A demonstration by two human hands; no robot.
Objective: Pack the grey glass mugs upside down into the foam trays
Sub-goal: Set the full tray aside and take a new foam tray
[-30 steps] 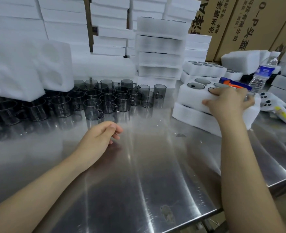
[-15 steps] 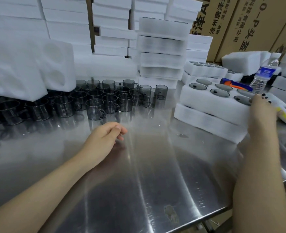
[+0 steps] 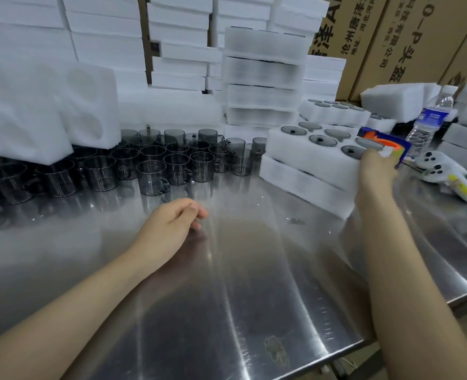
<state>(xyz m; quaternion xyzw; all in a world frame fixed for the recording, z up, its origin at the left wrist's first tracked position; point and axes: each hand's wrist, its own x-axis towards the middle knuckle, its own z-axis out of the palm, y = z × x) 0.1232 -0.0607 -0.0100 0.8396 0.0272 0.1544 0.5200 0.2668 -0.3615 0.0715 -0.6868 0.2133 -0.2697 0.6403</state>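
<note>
Steel table (image 3: pixel 254 283) spans view. White foam stacks (image 3: pixel 262 75) line back. At right, upper foam tray (image 3: pixel 309 160), sockets filled with upturned mugs, sits on second tray (image 3: pixel 295 183). Loose grey mugs (image 3: pixel 152 176) cluster upright, back left. Left hand (image 3: pixel 169 229) rests on table, fingers loosely curled, empty. Right hand (image 3: pixel 375 174) at upper tray's near right corner; fingers blurred, grip unclear.

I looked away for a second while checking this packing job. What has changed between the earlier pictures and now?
The right hand left the top of the filled foam tray and went to its right end. That tray and the lower tray slid left, toward the loose mugs. The right hand's fingers are hidden. The left hand stayed resting on the steel table, and the mugs stayed put.
</note>
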